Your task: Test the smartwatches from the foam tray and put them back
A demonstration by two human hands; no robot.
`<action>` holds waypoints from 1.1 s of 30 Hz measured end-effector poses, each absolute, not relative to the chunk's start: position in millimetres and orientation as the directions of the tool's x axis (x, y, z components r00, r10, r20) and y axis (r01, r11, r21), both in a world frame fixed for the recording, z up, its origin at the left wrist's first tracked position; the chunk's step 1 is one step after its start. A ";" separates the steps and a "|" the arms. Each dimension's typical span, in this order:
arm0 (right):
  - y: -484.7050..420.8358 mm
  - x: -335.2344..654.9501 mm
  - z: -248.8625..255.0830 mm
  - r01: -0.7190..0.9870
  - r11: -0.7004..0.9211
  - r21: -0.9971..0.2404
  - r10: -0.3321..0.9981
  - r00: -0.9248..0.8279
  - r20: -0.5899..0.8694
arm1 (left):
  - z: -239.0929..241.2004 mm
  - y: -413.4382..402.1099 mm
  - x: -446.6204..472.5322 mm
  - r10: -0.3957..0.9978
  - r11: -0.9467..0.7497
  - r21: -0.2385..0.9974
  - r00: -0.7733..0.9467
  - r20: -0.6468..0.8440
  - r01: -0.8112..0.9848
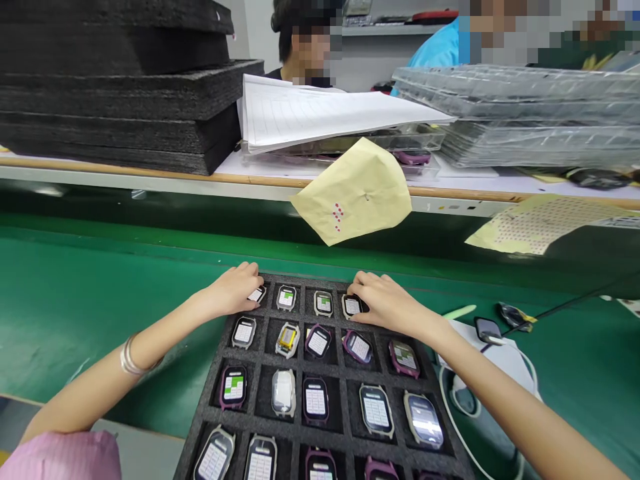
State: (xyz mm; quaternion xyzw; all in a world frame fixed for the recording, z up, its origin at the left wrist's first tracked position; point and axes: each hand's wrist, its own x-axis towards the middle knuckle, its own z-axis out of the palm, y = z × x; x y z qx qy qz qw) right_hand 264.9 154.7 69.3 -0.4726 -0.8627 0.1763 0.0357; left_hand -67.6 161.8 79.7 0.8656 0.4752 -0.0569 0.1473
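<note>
A black foam tray (215,380) with square compartments holds several strapless smartwatches, some with silver-grey cases and some purple. In the far left compartment, my left hand (237,287) closes its thumb and fingers around a smartwatch (257,294) with a lit screen. My right hand (383,300) grips another smartwatch (352,305) in the far row, its fingers over the top edge and thumb below. Between my hands lie two grey-cased watches (287,297) with partly green screens. One watch (288,339) in the second row shows a yellow part instead of a screen.
A white cable (447,427), a watch (487,329) and a white box lie right of the tray on the green mat (125,267). Above, a shelf carries black foam stacks (115,100), papers (320,113) and clear plastic trays (530,100). Two people are behind it.
</note>
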 end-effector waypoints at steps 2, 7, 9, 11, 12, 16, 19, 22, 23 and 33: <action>155.8 266.5 67.8 0.783 0.464 -0.414 0.834 -0.544 -0.096 | 78.7 164.5 -68.0 0.792 -0.511 0.212 0.552 -0.260 0.833; 153.9 288.0 70.6 0.645 0.291 -0.707 0.874 -0.479 -0.077 | 76.8 168.3 -72.2 0.760 -0.534 0.253 0.589 -0.275 0.807; 148.6 293.3 74.9 0.538 0.179 -0.824 0.894 -0.439 -0.093 | 78.1 168.1 -71.2 0.751 -0.556 0.255 0.610 -0.252 0.791; 141.1 293.1 80.0 0.398 0.072 -0.914 0.904 -0.414 -0.109 | 81.5 167.5 -69.2 0.733 -0.594 0.253 0.643 -0.220 0.764; 137.1 291.1 82.3 0.320 0.030 -0.947 0.909 -0.403 -0.108 | 83.2 167.4 -68.7 0.716 -0.620 0.254 0.668 -0.204 0.743; 125.4 279.9 89.3 0.022 -0.058 -0.998 0.943 -0.327 -0.062 | 81.2 168.0 -75.7 0.666 -0.670 0.349 0.738 -0.108 0.655; 119.0 273.5 95.2 -0.167 -0.075 -0.983 0.963 -0.269 -0.028 | 66.8 167.0 -88.3 0.744 -0.529 0.587 0.667 -0.025 0.613; 113.1 268.4 103.5 -0.299 -0.081 -0.951 0.973 -0.229 -0.011 | 50.2 161.7 -94.4 0.844 -0.355 0.778 0.536 0.027 0.518; 111.5 266.5 106.8 -0.331 -0.080 -0.940 0.975 -0.220 -0.006 | 46.3 159.1 -92.9 0.866 -0.285 0.841 0.500 0.020 0.459; 102.4 230.2 131.2 -0.355 -0.018 -0.935 0.973 -0.220 0.065 | 76.2 134.9 -21.7 0.919 0.249 0.872 0.386 -0.075 -0.422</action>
